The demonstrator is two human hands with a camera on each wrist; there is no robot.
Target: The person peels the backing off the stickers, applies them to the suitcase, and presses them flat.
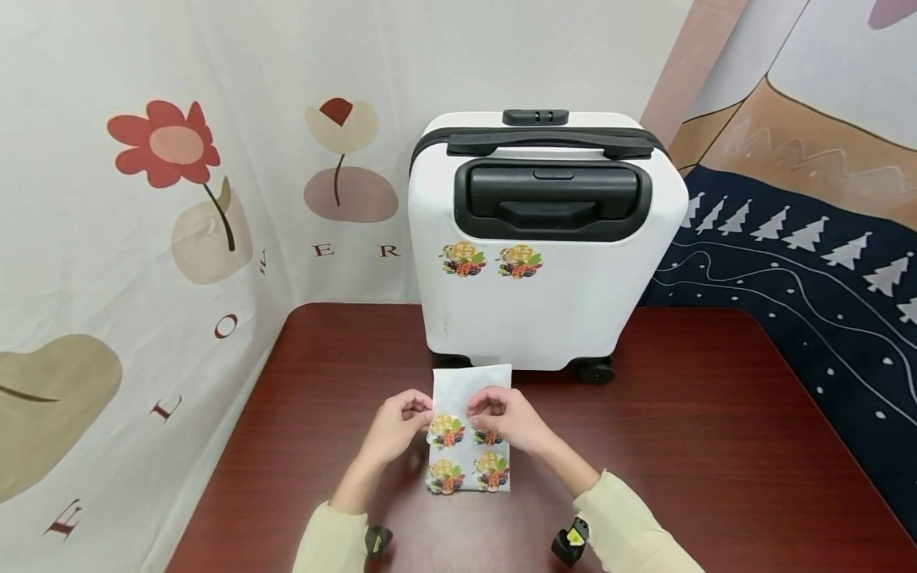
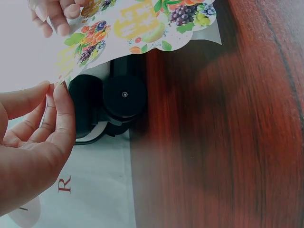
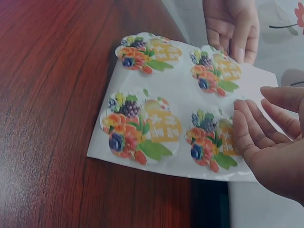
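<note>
A white sheet of stickers [image 1: 458, 454] printed with fruit pictures is held over the table in front of a white suitcase [image 1: 530, 310]. Several stickers fill its near part, while the far part is bare backing. My left hand [image 1: 403, 422] pinches the sheet's left edge beside a sticker between thumb and fingers, also plain in the left wrist view. Over the sheet's right half, my right hand [image 1: 505, 415] hovers at a sticker [image 3: 213, 140] with a gap between thumb and fingers. Two matching fruit stickers [image 1: 490, 260] sit side by side on the suitcase front, below its handle recess.
The suitcase stands upright on small black wheels [image 1: 596, 371] at the back of the reddish-brown wooden table [image 1: 716, 446]. Behind it hangs a pale cloth with flower prints [image 1: 168, 143]. A dark blue cloth with tree prints [image 1: 802, 294] lies along the right side.
</note>
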